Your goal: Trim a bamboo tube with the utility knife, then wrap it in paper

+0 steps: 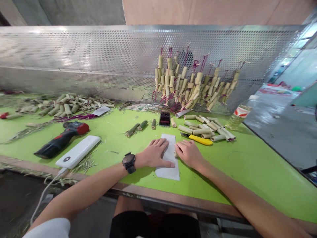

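Observation:
A white strip of paper [169,172] lies on the green tabletop in front of me. My left hand [156,152], a dark watch on its wrist, rests flat on the strip with the fingers stretched out. Close to the strip's right edge, my right hand [189,152] is closed around a short bamboo piece [175,153]; only one end of it shows. Just beyond the right hand is a yellow utility knife [200,139]. Short bamboo tubes [153,124] and a small dark square object [164,119] sit past the paper.
Left of me are a cordless drill [63,137] and a white power bank [78,152] with a cable. A bamboo heap [66,104] lies behind them. Strung bamboo pieces [170,81] hang on the perforated metal panel [99,49]. A bottle [240,114] stands at the right edge.

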Tool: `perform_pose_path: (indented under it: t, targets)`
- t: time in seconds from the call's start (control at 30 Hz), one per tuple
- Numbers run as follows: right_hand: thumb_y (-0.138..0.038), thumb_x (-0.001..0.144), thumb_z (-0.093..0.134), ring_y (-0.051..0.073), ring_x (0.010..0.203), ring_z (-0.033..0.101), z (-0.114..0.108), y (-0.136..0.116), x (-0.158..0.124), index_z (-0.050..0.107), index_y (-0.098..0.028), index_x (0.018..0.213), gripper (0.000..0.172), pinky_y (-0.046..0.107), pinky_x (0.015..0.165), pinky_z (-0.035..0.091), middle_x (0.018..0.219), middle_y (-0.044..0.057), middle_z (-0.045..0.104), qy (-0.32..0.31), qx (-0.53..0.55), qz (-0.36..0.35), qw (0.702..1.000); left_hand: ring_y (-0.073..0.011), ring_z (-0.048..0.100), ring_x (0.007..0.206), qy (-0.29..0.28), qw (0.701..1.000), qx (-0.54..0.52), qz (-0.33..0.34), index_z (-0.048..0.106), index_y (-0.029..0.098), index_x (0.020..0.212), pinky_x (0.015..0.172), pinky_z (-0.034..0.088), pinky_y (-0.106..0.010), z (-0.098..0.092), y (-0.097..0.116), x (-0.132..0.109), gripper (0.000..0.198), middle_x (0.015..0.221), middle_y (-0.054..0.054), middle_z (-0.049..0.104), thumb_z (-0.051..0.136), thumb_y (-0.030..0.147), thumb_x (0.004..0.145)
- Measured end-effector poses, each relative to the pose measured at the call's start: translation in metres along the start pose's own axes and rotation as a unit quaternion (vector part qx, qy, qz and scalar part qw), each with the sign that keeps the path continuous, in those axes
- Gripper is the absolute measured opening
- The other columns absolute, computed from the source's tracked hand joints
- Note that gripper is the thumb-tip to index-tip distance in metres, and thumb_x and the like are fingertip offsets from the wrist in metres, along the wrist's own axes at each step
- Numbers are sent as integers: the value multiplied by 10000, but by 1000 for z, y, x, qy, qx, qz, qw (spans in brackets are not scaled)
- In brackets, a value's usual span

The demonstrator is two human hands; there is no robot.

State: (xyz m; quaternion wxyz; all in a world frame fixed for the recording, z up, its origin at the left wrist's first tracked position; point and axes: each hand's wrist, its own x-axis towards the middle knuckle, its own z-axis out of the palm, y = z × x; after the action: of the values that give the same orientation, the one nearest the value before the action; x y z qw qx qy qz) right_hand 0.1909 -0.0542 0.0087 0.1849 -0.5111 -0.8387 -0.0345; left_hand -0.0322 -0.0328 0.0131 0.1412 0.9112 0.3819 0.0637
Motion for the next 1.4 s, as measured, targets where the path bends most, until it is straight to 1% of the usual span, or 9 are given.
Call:
perform_pose_path:
  t: [0.23,0.37,0.43,0.57,0.77,0.93,1.1,1.27,1.4]
  targets:
    - [-293,1068,347,168,710,534,2,-6,1,618,-187,762,422,327,708,246,708,36,664,-23,-21,-29,999,-408,199,1526,-2,1000,4,-4,242,206,1626,1220,172,-516,4,-3,2,1167,1670,-149,239,387,962,750]
    - [-261,1049,386,214,852,574,4,-1,7,632,-180,781,372,337,723,244,787,82,704,2,-78,11,997,-414,174,1531,-8,1000,4,-9,228,225,1629,1217,156,-524,5,-5,3,1147,1682,-150,202,387,954,758]
    - [-258,1056,376,202,821,567,5,-4,6,627,-185,788,375,333,720,254,790,70,702,-5,-63,11,998,-412,180,1530,-8,1000,6,-10,235,225,1625,1216,155,-525,6,-5,3,1139,1680,-152,208,390,951,761]
    - [-288,1072,347,176,726,529,5,-11,2,624,-196,770,419,326,707,267,718,36,662,-31,-14,-43,998,-403,186,1528,-11,1000,9,-4,250,225,1620,1215,159,-526,6,-6,3,1127,1672,-149,235,402,942,763]
    - [-254,1052,375,207,798,563,1,-4,5,644,-176,792,382,336,707,275,755,76,678,-10,-60,16,998,-416,237,1504,-7,1000,13,-7,298,191,1601,1208,190,-530,3,-3,2,1173,1646,-181,276,421,964,727]
    - [-283,1070,329,172,703,531,3,-13,-1,631,-192,817,404,322,691,305,743,39,653,-42,13,-29,999,-416,233,1504,-10,1000,21,-8,296,206,1597,1196,202,-552,3,-2,2,1139,1647,-179,274,414,953,745]
    - [-248,1044,419,203,806,578,1,-3,4,625,-184,765,353,329,698,297,736,62,667,-3,-65,4,998,-446,267,1477,-3,1000,14,-11,312,196,1587,1183,227,-564,4,-1,2,1173,1627,-199,294,435,970,715]
    - [-252,1060,407,157,666,539,5,-14,-1,595,-194,746,371,301,644,320,694,24,637,-9,1,-41,999,-453,243,1485,2,1000,1,5,318,184,1577,1179,211,-601,6,-2,4,1164,1615,-221,300,455,959,720]
    - [-242,1049,433,179,745,576,1,-10,0,623,-187,720,384,309,675,317,684,43,662,-2,-37,-34,999,-458,239,1484,10,1000,0,9,323,163,1574,1178,212,-608,9,-4,5,1130,1609,-232,302,478,924,753]
